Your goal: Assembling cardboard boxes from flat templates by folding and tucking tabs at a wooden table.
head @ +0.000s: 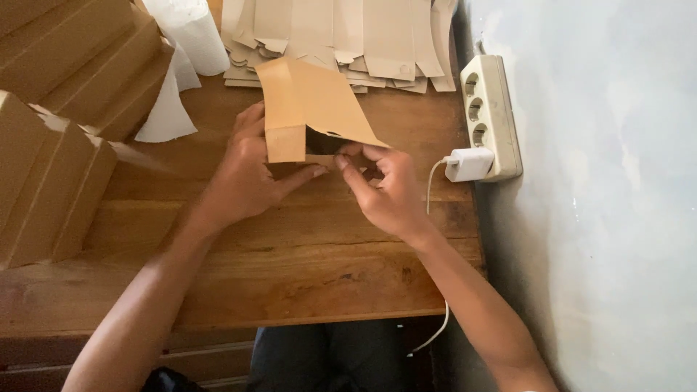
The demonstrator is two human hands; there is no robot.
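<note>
You've got the tan, flat-cut cardboard carton blank (312, 109) half raised into a box shape, standing on the brown wooden plank table (305, 254) just ahead of you. Your left hand (250, 170) is closed around its near left corner, thumb across the folded side panel and a finger stretched out under the bottom edge. Your right hand (385, 185) is pinching at the lower opening, thumb and fingertips closed on a small flap there; the flap itself is mostly hidden behind your fingers, so I can't tell how far it is tucked. Watch that pinch: as I judge it, thin card like this could crease off its score line if you push at an angle, and the open sleeve may spring flat if the left grip eases. Beyond the carton lies a row of pale flat carton blanks (341, 36), close enough that a sweep of the raised panel might scatter them. To your left sits a stack of finished brown cardboard boxes (51, 174), with white paper sheets (178, 65) near it. On your right, a white charger plug (470, 164) sits in a cream power strip (490, 109), its white cable (433, 185) running just beside your right wrist, so a quick elbow move could snag it.
</note>
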